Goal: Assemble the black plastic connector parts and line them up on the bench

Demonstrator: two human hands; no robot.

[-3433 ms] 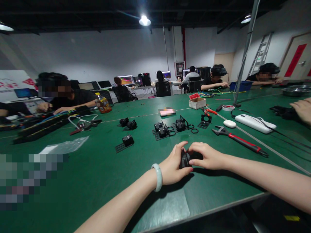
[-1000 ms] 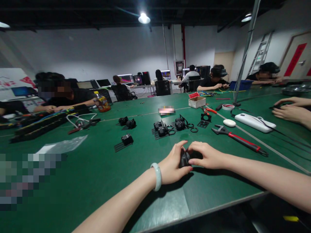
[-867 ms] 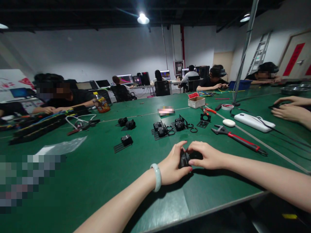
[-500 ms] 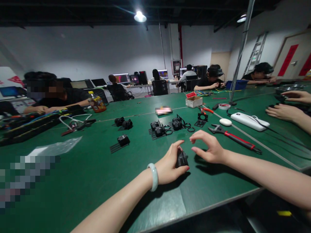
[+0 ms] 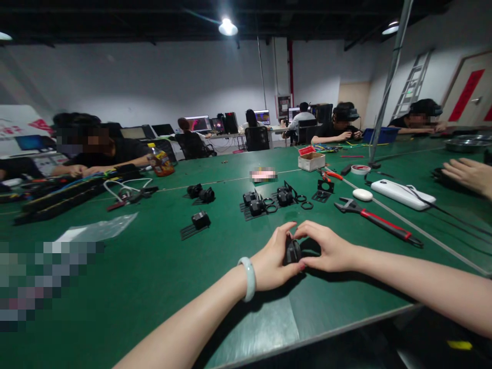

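Observation:
Between my two hands, just above the front part of the green table [image 5: 146, 287], is a small black plastic part [image 5: 293, 251]. My left hand [image 5: 269, 262], with a pale bangle on its wrist, grips it from the left. From the other side my right hand [image 5: 328, 248] closes its curved fingers and thumb on the part's right edge. Fingers hide some of its shape. Beyond them lie similar black parts with slatted bases [image 5: 255, 204], black rings [image 5: 307, 205] and a black bracket [image 5: 324, 190]. Another black part [image 5: 200, 220] sits to the left.
Right of my hands lie an adjustable wrench [image 5: 378, 221], a white power bank [image 5: 403, 195] and a white oval object [image 5: 362, 195]. A small box [image 5: 311, 161] and a metal pole [image 5: 390, 84] stand farther back. A clear plastic bag [image 5: 103, 229] lies left. Another person's hand [image 5: 469, 174] is at far right.
My right hand has moved left and closed onto the black part, which my left hand still holds. The view has shifted slightly. The other person's hands at right have moved.

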